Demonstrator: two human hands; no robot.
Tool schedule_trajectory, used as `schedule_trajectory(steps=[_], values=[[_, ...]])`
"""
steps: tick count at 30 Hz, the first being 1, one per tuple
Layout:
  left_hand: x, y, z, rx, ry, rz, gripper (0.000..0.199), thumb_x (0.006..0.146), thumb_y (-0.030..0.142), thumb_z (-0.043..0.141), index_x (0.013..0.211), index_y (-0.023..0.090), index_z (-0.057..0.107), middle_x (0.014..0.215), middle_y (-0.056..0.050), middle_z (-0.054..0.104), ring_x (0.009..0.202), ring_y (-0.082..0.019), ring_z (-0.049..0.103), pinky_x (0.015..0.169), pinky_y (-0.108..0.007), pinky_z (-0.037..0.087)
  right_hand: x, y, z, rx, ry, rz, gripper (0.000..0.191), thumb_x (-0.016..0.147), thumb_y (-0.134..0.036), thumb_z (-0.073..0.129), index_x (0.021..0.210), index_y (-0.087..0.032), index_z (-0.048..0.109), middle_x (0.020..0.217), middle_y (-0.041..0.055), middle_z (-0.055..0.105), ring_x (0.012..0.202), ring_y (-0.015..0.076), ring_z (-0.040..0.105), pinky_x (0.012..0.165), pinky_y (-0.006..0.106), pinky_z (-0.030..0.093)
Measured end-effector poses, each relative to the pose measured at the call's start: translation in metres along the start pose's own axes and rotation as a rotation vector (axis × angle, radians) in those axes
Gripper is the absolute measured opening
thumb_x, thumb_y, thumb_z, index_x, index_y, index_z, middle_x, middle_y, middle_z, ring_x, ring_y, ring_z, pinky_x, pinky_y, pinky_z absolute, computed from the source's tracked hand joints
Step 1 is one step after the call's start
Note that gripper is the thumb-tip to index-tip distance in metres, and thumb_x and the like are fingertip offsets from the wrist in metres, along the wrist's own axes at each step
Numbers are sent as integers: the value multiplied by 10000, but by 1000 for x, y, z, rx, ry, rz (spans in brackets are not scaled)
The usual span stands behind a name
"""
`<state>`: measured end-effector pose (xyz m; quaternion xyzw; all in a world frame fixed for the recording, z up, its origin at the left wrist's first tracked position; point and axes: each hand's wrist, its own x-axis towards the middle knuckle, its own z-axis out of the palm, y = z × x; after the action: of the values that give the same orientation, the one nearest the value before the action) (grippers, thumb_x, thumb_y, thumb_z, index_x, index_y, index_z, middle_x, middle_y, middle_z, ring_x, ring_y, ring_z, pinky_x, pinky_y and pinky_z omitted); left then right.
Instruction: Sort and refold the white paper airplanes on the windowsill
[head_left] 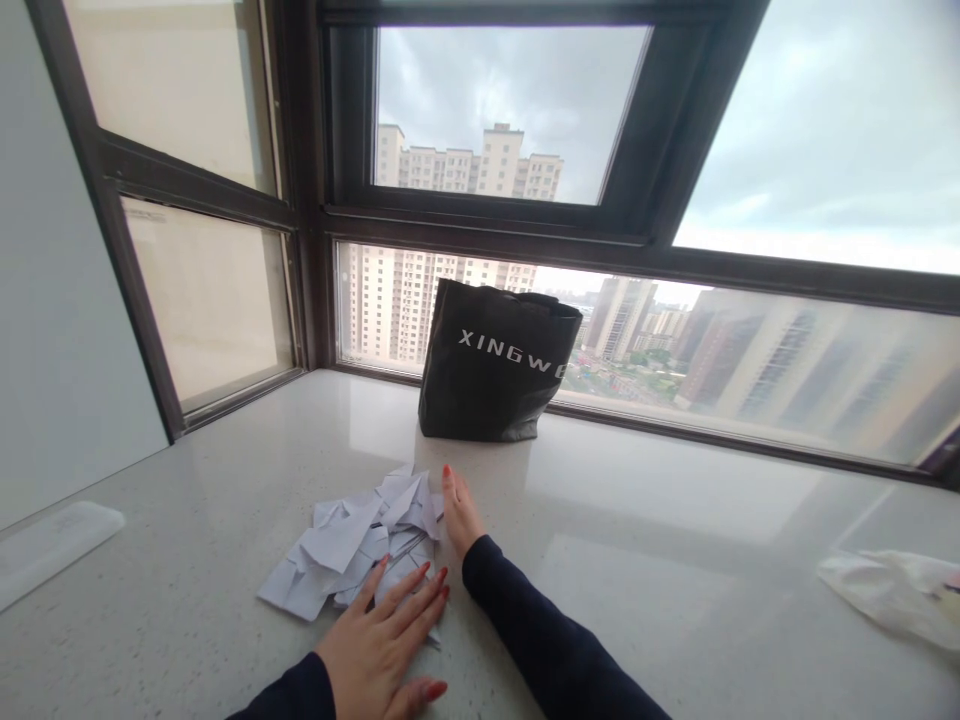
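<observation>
A loose heap of white folded paper pieces (pixel 349 535) lies on the pale speckled sill (pixel 615 620). My left hand (pixel 386 635) rests palm down at the near edge of the heap, its fingers spread over some of the papers. On the heap's right side stands my right hand (pixel 459 510), turned on edge with its fingers stretched out, touching or very close to the papers. Neither hand grips anything. The lower papers are partly hidden under the left fingers and under other papers.
A black bag (pixel 495 370) with white lettering stands upright behind the heap, near the dark window frame (pixel 480 225). At the left edge lies a flat whitish object (pixel 60 545). A crumpled white plastic-looking bag (pixel 892 590) lies at the right.
</observation>
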<state>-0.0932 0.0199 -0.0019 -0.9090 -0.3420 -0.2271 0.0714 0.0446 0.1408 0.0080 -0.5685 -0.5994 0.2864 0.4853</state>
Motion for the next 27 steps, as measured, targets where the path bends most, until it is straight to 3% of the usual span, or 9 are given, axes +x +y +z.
schedule_trajectory(steps=[3, 7, 12, 17, 21, 24, 27], values=[[-4, -11, -5, 50, 6, -4, 511, 845, 536, 311, 1248, 240, 414, 1317, -7, 394, 1216, -188, 331, 1022, -361, -136, 3, -10, 9, 23, -73, -66, 793, 757, -693, 131, 1120, -117, 538, 1174, 127, 537, 1125, 234, 450, 981, 360, 298], [-5, -22, -11, 119, 5, -9, 499, 858, 518, 293, 1246, 231, 417, 1313, -9, 402, 1210, -169, 338, 1031, -338, -112, 3, -16, 1, 41, -172, -148, 748, 773, -675, 159, 1121, -139, 548, 1169, 103, 550, 1134, 220, 445, 976, 354, 304], [-4, -14, -8, 268, -43, -93, 602, 835, 571, 250, 1223, 158, 455, 1328, -73, 375, 1226, -215, 308, 1040, -388, -22, -14, -9, -38, 8, -260, -192, 678, 797, -640, 214, 1145, -151, 531, 1205, 99, 524, 1148, 207, 431, 1000, 369, 272], [-4, 9, 2, 244, -151, -60, 630, 835, 566, 159, 1271, 174, 388, 1362, -49, 308, 1238, -239, 280, 1011, -430, 139, -37, 5, -89, -79, -290, -165, 591, 816, -597, 269, 1168, -186, 509, 1227, 91, 504, 1178, 209, 396, 1017, 402, 252], [0, 7, 6, 242, -178, -149, 706, 801, 610, 189, 1260, 120, 406, 1344, -109, 330, 1222, -282, 304, 981, -444, 198, -46, 12, -115, -253, -310, -148, 614, 841, -569, 229, 1228, -143, 442, 1275, 111, 451, 1204, 208, 362, 1028, 402, 248], [12, 7, 10, 238, -139, -76, 748, 782, 624, 235, 1256, 69, 400, 1323, -160, 350, 1202, -313, 332, 939, -436, 265, -47, 16, -121, -376, -356, -204, 638, 851, -555, 206, 1248, -100, 412, 1302, 143, 411, 1219, 212, 339, 1029, 400, 249], [31, 25, 26, 227, -90, 79, 565, 856, 466, 272, 1223, 67, 431, 1254, -153, 453, 1127, -267, 441, 860, -388, 360, -47, 22, -120, -492, -414, -296, 634, 861, -532, 208, 1260, -74, 392, 1319, 168, 378, 1238, 217, 303, 1028, 399, 251]])
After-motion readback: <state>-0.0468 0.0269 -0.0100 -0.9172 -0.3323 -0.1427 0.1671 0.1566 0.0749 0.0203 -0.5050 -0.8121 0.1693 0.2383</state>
